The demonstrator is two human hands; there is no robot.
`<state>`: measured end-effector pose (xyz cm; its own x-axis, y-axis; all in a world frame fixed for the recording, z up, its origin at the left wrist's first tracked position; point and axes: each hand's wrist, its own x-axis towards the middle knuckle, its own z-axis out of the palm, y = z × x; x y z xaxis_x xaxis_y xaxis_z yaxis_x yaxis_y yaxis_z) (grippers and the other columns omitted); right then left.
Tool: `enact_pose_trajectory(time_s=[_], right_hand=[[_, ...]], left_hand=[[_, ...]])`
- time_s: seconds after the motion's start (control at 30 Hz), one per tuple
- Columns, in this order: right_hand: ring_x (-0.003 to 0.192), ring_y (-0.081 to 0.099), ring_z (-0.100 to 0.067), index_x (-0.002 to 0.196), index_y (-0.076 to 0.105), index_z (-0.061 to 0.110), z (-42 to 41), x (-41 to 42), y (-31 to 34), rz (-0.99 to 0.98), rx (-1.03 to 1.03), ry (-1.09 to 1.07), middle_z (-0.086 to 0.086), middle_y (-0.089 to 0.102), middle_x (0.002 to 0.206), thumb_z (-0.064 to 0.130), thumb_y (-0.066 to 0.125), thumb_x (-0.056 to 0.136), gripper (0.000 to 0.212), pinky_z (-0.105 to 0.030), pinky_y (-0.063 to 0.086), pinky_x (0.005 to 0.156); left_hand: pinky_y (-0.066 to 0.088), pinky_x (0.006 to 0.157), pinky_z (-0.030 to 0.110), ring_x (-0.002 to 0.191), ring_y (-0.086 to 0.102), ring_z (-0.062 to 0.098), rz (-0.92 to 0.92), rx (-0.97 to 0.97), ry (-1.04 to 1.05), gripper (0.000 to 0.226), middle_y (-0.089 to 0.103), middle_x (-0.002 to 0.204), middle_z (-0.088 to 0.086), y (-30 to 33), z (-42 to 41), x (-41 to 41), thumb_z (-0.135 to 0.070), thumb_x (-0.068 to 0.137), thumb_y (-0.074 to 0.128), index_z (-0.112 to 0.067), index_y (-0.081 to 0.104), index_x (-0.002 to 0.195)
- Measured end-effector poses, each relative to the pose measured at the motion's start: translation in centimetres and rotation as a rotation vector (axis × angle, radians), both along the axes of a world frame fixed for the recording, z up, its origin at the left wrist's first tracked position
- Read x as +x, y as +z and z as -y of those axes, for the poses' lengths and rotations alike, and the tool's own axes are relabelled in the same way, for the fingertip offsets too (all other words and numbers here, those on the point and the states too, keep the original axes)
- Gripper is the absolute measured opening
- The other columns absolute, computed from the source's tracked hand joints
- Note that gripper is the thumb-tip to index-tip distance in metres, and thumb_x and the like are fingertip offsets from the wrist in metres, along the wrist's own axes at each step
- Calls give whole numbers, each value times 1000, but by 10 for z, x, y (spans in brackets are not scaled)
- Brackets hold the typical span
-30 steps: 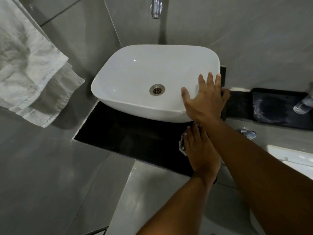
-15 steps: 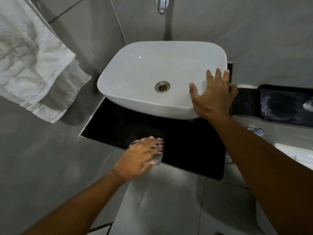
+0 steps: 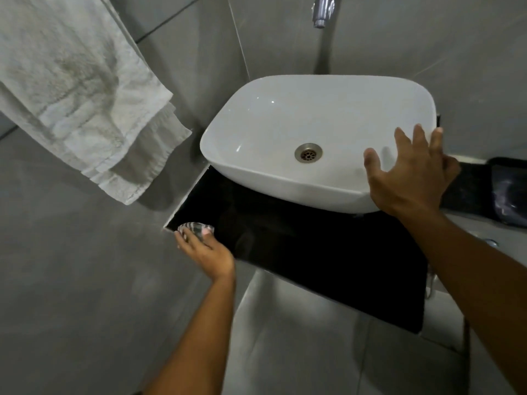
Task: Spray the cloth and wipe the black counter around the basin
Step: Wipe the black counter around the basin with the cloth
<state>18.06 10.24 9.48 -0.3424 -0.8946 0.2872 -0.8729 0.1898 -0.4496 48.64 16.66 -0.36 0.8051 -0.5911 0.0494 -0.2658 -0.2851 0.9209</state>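
A white oval basin [image 3: 279,129] sits on a glossy black counter [image 3: 313,252]. My left hand [image 3: 208,252] presses a small striped cloth [image 3: 195,227] onto the counter's front left corner, with most of the cloth hidden under the fingers. My right hand [image 3: 410,175] lies flat with spread fingers on the basin's right rim and holds nothing. No spray bottle shows.
A grey-white towel [image 3: 74,92] hangs at the left against the grey tiled wall. A chrome tap spout [image 3: 322,10] juts out above the basin. A black shelf [image 3: 504,189] continues to the right. Grey floor tiles lie below the counter's front edge.
My left hand has swept the cloth leftward along the counter's front, from under the right arm to the left corner. My right hand stays on the basin rim. The camera shifted.
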Motion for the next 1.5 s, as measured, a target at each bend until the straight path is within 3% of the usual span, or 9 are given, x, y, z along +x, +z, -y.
enact_pose_trajectory(time_s=[0.53,0.73,0.87,1.0,1.23,1.3,1.37,1.43,1.5], right_hand=[[152,8,-30,150,36,19,-6,-3,1,84,-47,45,-8,26,162,63,32,92,73,-51,13,118],[153,7,-29,151,31,5,-58,-47,-10,464,-314,479,-15,18,164,26,46,100,57,-38,5,122],[150,24,-27,149,37,6,-135,-120,-63,334,-131,890,-10,26,163,26,52,96,59,-58,30,114],[148,28,-11,145,44,29,-156,-130,-82,-157,78,1132,6,31,161,59,54,89,65,-34,44,106],[113,65,-1,115,72,39,-132,-134,-78,-183,103,1014,18,68,126,29,45,85,42,-17,51,90],[104,69,-3,110,75,34,-112,-161,-72,-141,29,953,15,72,119,22,51,80,41,-18,53,89],[100,73,-11,110,76,24,-87,-197,-72,-93,-28,814,6,74,115,8,74,66,47,-23,55,89],[98,73,-11,111,74,22,-63,-241,-74,19,20,672,5,75,112,5,85,61,55,-27,56,85],[107,64,1,122,66,34,-37,-289,-76,104,85,522,16,68,120,21,62,86,38,-21,51,91]], left_hand=[[-5,121,43,149,-4,31,279,278,-279,62,12,163,10,8,-116,-279,-18,97,49,-6,23,151],[8,122,38,150,11,24,504,277,-699,71,13,162,4,8,-125,-306,-19,91,58,-10,20,151],[5,120,31,151,0,17,574,206,-1144,80,2,165,-2,16,-132,-240,-46,95,50,-19,4,155],[16,118,28,146,22,14,837,307,-1143,73,34,155,5,28,-137,-201,-60,91,46,-12,38,146],[9,110,9,139,1,-16,784,207,-1109,78,63,128,16,44,-104,-266,-52,100,12,5,61,122],[9,110,11,138,27,-2,923,176,-1159,65,57,139,8,48,-74,-293,-42,103,10,-1,47,136],[22,110,14,118,60,22,1021,109,-1166,54,66,125,13,44,-38,-327,-36,102,24,-4,61,125],[44,102,27,109,68,25,1073,82,-1180,52,68,122,13,38,4,-369,-36,92,36,-4,69,117],[51,97,38,120,61,21,1138,88,-1219,53,63,132,8,30,48,-418,-36,90,36,-9,65,125]])
